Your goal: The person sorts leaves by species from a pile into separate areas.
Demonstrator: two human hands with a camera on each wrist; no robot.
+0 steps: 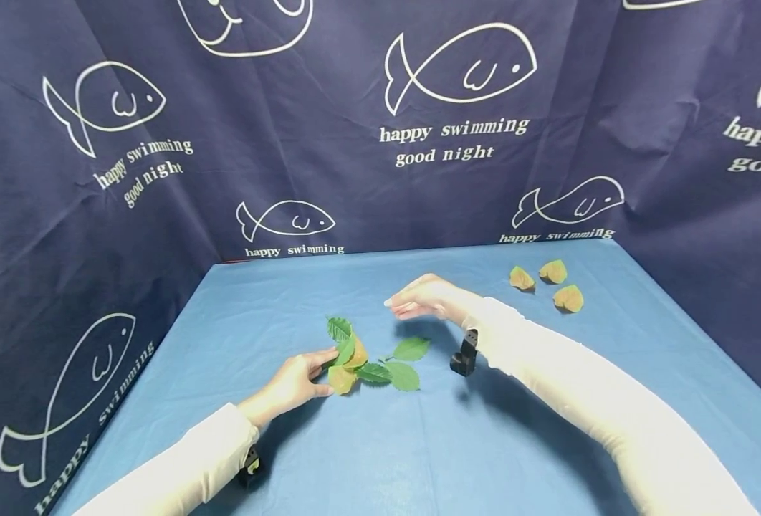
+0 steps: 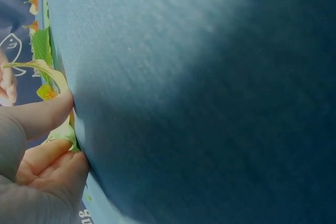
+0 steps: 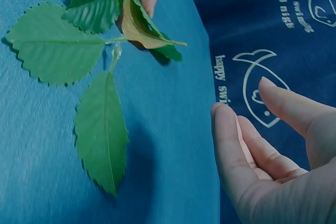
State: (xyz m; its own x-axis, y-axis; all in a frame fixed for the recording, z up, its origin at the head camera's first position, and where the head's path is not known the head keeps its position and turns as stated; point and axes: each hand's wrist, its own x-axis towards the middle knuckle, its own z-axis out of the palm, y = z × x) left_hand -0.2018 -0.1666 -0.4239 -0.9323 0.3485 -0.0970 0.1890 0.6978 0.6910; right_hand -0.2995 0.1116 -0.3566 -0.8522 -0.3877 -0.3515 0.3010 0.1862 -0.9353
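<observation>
One left hand (image 1: 293,383) is low over the blue cloth (image 1: 380,459), left of centre, fingers pinching a yellow-green leaf cluster (image 1: 357,356). Right hand (image 1: 428,295) hovers farther out to the right, fingers bent, thumb apart from them. Right wrist cam catches that gap plus the toothed edges on two green leaves (image 3: 55,43); head cam doesn't.

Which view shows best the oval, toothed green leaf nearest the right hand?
Right wrist: this leaf is large and whole, its toothed edge clear. The head view shows it smaller; in the left wrist view I cannot identify it.
</observation>
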